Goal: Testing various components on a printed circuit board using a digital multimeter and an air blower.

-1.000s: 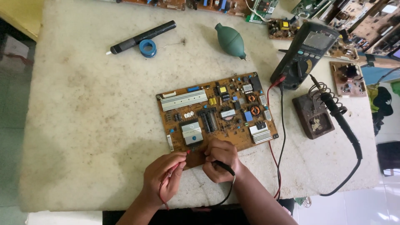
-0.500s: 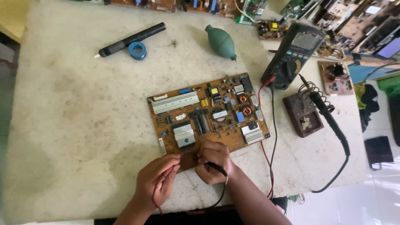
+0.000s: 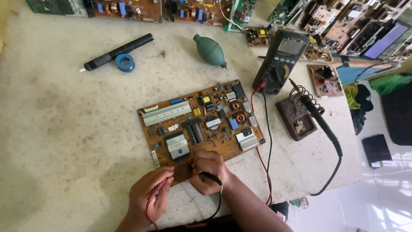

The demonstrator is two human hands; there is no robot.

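Both hands are held close together at the near edge of the circuit board (image 3: 201,124). The left hand (image 3: 150,195) is closed around a red probe (image 3: 165,182), its tip set against the board's near edge. The right hand (image 3: 209,172) is clenched on a black probe (image 3: 211,175), knuckles resting over the board's near margin. The two hands sit just beside each other, not touching.

The brown board lies flat near the middle of the pale, stained surface (image 3: 64,129), slightly skewed. Red and black leads (image 3: 264,141) run from beside the board's right edge up to a dark multimeter (image 3: 281,60), which stands just beyond the far right corner. To the right, a soldering iron (image 3: 315,114) rests in a coiled holder on a rusty stand (image 3: 294,118). Well apart at the far side lie a green rubber blower (image 3: 209,50), a black desoldering pump (image 3: 118,51) and a blue solder spool (image 3: 125,62) touching it. More boards line the far edge.
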